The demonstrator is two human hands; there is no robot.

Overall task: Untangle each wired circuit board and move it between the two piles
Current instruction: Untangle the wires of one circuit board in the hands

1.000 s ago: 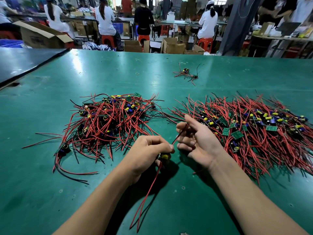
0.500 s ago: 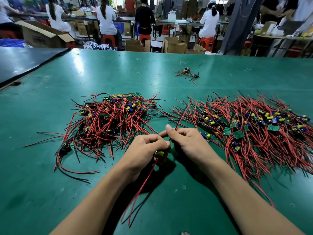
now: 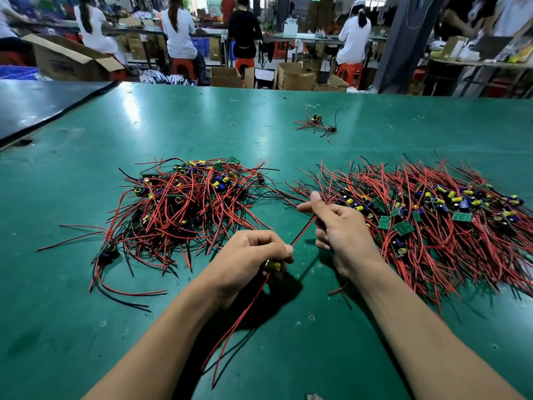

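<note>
Circuit board (image 3: 272, 267) — a small one with a yellow capacitor — is sitting clenched inside the left grip (image 3: 248, 255), low over the worktop (image 3: 72, 327). Its trailing wires (image 3: 236, 324) are hanging from under that grip, back toward the person. One red lead (image 3: 302, 230) is running taut from the board up and to the right, where the right grip (image 3: 343, 229) is pinching it, just short of the right pile (image 3: 432, 220). So the long axis is lying diagonally between the two grips. The left pile (image 3: 184, 203) is lying beyond the left grip and to its left, closer to it than to the right grip. The lead is probably being drawn straight — though I cannot tell which pile is receiving boards. Far beyond both grips, a stray wired board (image 3: 315, 122) is lying alone.
</note>
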